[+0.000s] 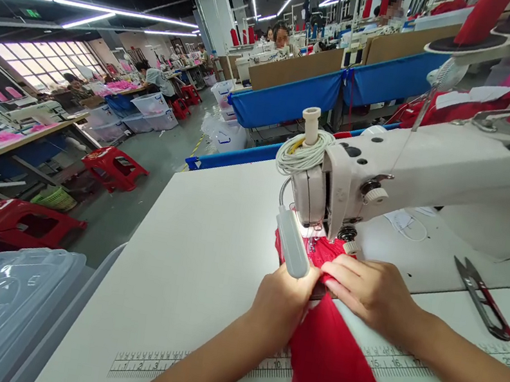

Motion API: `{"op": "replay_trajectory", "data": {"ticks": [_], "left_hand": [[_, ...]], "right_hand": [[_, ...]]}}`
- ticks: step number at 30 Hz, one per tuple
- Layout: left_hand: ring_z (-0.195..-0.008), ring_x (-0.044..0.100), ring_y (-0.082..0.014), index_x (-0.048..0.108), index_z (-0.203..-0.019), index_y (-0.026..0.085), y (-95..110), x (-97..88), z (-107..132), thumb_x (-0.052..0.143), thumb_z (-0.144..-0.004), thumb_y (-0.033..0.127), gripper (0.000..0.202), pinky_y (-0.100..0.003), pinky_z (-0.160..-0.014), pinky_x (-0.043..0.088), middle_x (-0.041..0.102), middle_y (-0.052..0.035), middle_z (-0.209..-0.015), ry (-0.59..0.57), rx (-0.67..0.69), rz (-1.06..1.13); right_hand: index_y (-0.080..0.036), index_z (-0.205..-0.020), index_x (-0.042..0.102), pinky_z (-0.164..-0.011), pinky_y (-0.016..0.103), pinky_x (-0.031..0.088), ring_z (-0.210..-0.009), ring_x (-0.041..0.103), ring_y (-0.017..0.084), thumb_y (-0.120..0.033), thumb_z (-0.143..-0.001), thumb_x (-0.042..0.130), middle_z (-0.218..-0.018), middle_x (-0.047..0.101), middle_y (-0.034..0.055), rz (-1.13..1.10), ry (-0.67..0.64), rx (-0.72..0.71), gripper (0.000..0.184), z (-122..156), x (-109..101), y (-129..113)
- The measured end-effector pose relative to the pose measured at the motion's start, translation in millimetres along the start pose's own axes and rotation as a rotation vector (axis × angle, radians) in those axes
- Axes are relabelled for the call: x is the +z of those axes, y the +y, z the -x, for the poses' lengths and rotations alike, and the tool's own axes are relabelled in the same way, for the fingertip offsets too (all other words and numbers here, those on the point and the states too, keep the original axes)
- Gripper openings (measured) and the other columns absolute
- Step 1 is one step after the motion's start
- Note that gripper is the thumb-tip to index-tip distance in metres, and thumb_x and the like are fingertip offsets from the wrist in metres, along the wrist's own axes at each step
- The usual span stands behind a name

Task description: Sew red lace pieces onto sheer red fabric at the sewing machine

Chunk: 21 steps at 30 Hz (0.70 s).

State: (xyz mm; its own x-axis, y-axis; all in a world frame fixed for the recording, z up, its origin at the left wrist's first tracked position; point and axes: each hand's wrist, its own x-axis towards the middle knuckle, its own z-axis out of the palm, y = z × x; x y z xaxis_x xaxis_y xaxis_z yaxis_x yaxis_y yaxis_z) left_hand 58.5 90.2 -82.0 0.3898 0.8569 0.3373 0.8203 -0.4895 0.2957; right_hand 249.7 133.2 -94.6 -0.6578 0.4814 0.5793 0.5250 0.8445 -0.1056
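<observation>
Red fabric runs from the table's front edge up under the needle area of a white sewing machine. My left hand grips the fabric just in front of the presser foot; a grey lamp head partly covers its fingertips. Close beside it, my right hand pinches the same fabric from the right, fingers pressed together. Past the hands, gathered red cloth lies lit under the needle. Thread snips with dark blades rest on the table to the right, apart from my hand.
A ruler scale is printed along the front of the white table. Clear plastic bins and red stools stand at the left. Red thread cones sit upper right. Other people work at machines further back.
</observation>
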Motion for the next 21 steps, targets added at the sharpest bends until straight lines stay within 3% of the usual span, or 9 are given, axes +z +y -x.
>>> {"op": "replay_trajectory", "data": {"ticks": [2,5,8,12,15,21], "left_hand": [[-0.054,0.045,-0.0109,0.055,-0.085,0.020,-1,-6.7,-6,0.038,-0.080,0.005,0.023,-0.021,-0.047,0.038,0.056,0.0012,-0.072,-0.052,-0.129,0.276],[-0.063,0.053,-0.0121,0.056,-0.089,0.020,-4,-13.6,-13,0.033,-0.085,0.004,0.028,-0.023,-0.062,0.049,0.057,0.0010,-0.071,-0.043,-0.135,0.495],[-0.070,0.055,-0.0131,0.057,-0.087,0.019,-5,-11.3,-15,0.043,-0.083,0.005,0.021,-0.025,-0.066,0.050,0.059,0.0003,-0.077,-0.038,-0.098,0.488],[-0.064,0.051,-0.0115,0.054,-0.076,0.018,-6,-0.8,-15,0.058,-0.084,0.014,0.010,-0.023,-0.059,0.045,0.055,0.0028,-0.070,0.007,-0.191,0.485],[-0.061,0.049,-0.0112,0.052,-0.069,0.018,-8,2.6,-14,0.057,-0.085,0.014,0.017,-0.023,-0.058,0.043,0.053,0.0031,-0.066,0.025,-0.181,0.485],[-0.063,0.051,-0.0128,0.061,-0.082,0.018,-11,-0.9,-7,0.048,-0.088,0.013,0.015,-0.024,-0.060,0.044,0.057,0.0011,-0.069,0.019,-0.051,0.280]], "right_hand": [[-0.017,-0.093,0.064,-0.050,0.025,0.034,-0.059,0.056,0.012,-0.020,-0.099,0.043,-0.075,0.064,0.0006,-0.071,0.036,0.088,0.022,-2,3,1],[-0.018,-0.089,0.065,-0.051,0.024,0.036,-0.059,0.056,0.011,-0.021,-0.098,0.046,-0.073,0.063,-0.0007,-0.151,0.071,0.180,0.021,-2,6,1],[-0.018,-0.087,0.066,-0.052,0.024,0.037,-0.061,0.058,0.011,-0.021,-0.098,0.048,-0.075,0.064,-0.0001,-0.166,0.091,0.179,0.021,-2,7,1],[-0.017,-0.087,0.066,-0.054,0.023,0.038,-0.066,0.060,0.012,-0.022,-0.099,0.048,-0.078,0.064,0.0012,-0.158,0.105,0.149,0.021,-2,6,0],[-0.017,-0.089,0.064,-0.054,0.023,0.039,-0.067,0.060,0.012,-0.026,-0.100,0.047,-0.081,0.063,0.0023,-0.141,0.092,0.127,0.022,-2,5,-1],[-0.015,-0.098,0.061,-0.046,0.025,0.035,-0.057,0.056,0.012,-0.041,-0.101,0.043,-0.085,0.064,0.0058,0.023,0.083,0.055,0.031,1,-2,3]]}}
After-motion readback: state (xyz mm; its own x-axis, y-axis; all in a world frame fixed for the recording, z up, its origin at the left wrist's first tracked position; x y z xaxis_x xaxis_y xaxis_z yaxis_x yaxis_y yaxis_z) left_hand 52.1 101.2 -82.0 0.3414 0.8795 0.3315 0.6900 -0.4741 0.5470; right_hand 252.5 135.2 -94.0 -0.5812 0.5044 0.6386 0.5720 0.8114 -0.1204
